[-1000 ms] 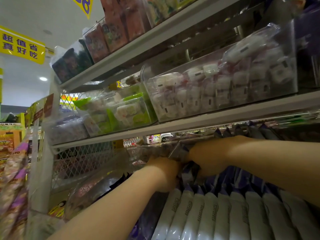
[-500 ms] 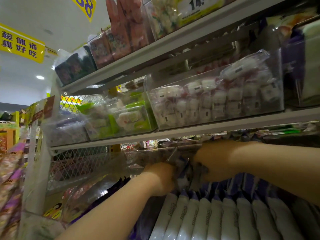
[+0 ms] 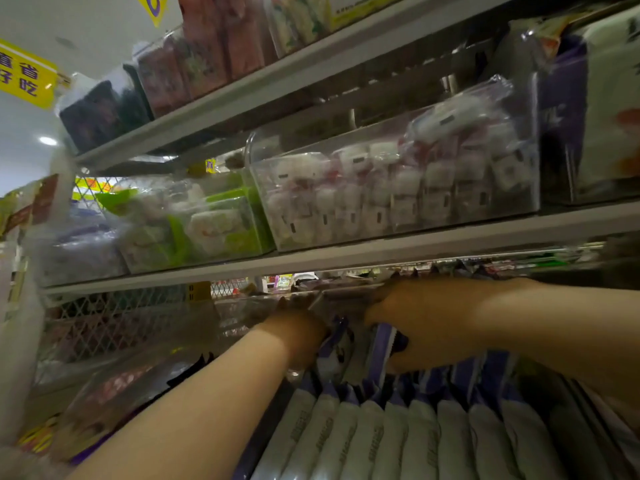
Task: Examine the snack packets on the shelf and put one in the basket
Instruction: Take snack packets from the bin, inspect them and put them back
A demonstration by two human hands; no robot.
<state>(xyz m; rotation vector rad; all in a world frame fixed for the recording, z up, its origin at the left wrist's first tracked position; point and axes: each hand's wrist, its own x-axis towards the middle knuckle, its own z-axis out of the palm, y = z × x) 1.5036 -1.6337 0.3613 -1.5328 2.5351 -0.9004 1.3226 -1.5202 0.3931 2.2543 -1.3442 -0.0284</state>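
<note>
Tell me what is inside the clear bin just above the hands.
It holds small white packets with red parts, piled against the front wall of the clear bin. They cover the bin's floor and whatever lies further back. Their print is too blurred to read.

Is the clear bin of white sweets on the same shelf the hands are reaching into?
No, the clear bin sits one shelf above the left hand and right hand, which reach among the packets.

Looks like a shop: grey shelves (image 3: 415,243), clear bins (image 3: 394,216) of wrapped sweets at centre, white-and-purple snack packets (image 3: 391,441) lower right, yellow sign (image 3: 24,74) upper left.
</note>
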